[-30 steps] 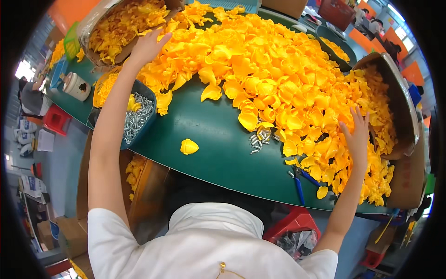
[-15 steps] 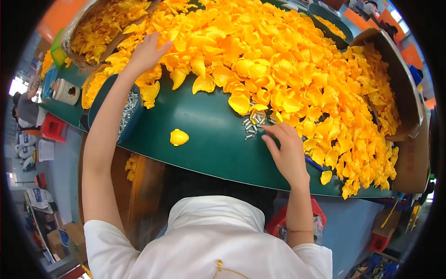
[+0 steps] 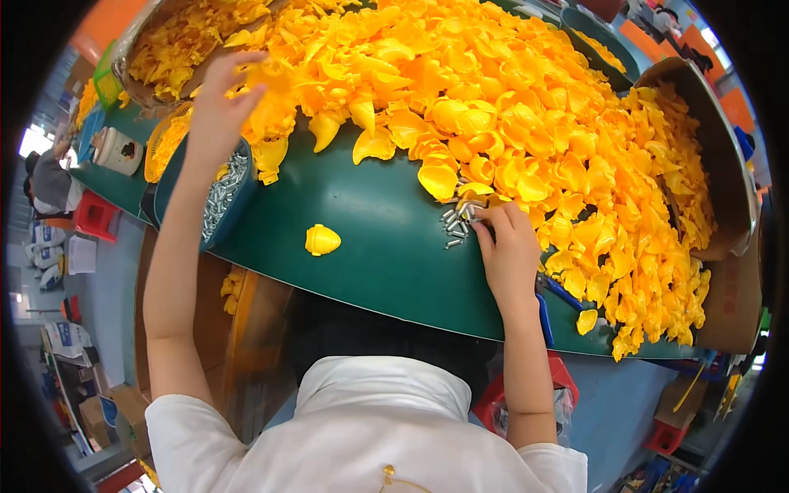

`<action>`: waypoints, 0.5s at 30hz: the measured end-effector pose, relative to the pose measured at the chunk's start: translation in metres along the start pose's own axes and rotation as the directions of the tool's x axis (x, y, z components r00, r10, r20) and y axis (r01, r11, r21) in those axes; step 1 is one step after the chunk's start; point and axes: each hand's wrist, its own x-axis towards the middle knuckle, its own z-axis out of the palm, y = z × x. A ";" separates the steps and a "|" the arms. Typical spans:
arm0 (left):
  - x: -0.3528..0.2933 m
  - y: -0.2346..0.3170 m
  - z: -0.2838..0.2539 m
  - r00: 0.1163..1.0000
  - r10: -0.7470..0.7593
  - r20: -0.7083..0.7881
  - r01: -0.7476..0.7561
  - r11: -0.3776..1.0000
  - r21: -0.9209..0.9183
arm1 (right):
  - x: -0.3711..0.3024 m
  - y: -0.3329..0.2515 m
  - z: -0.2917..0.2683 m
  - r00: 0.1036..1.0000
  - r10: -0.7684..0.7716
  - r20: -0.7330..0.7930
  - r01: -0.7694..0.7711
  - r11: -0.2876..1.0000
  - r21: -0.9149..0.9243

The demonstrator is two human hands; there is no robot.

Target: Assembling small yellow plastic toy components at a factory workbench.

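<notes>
My left hand (image 3: 222,103) is raised over the near left edge of the heap of yellow plastic shells (image 3: 493,107). A motion-blurred yellow shell piece (image 3: 269,89) is at its fingertips. My right hand (image 3: 508,246) reaches into a small pile of silver metal pins (image 3: 454,223) at the heap's near edge, its thumb and forefinger pinched together on a pin. A single yellow piece of joined shells (image 3: 322,240) lies on the green table (image 3: 370,271) between my arms. Under my left forearm stands a blue bin of metal pins (image 3: 223,197).
Cardboard boxes of yellow pieces stand at the far left and at the right (image 3: 735,164). Blue-handled pliers (image 3: 563,292) lie by my right forearm. A white tub (image 3: 117,153) sits at the left. A red stool (image 3: 567,374) is below the table edge.
My left hand has come back from the heap toward the left, bringing a blurred yellow piece. My right thumb and forefinger have closed at the pins. The whole view has shifted slightly.
</notes>
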 end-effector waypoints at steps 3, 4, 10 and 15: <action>-0.039 0.029 0.028 0.998 -0.047 0.038 0.048 0.998 -0.041 | -0.002 -0.002 -0.004 0.999 0.036 -0.012 -0.035 0.998 0.050; -0.052 0.040 0.035 0.999 -0.009 0.036 0.008 1.000 0.024 | -0.002 -0.002 -0.005 0.998 0.035 -0.052 -0.031 0.997 0.067; -0.127 0.083 0.082 0.900 -0.290 0.326 0.427 0.741 -0.518 | -0.013 -0.010 -0.011 0.984 -0.020 -0.175 0.054 0.980 0.193; -0.141 0.088 0.107 0.818 -0.284 0.500 0.572 0.493 -0.655 | -0.025 -0.040 -0.022 0.930 0.234 0.285 -0.367 0.524 0.769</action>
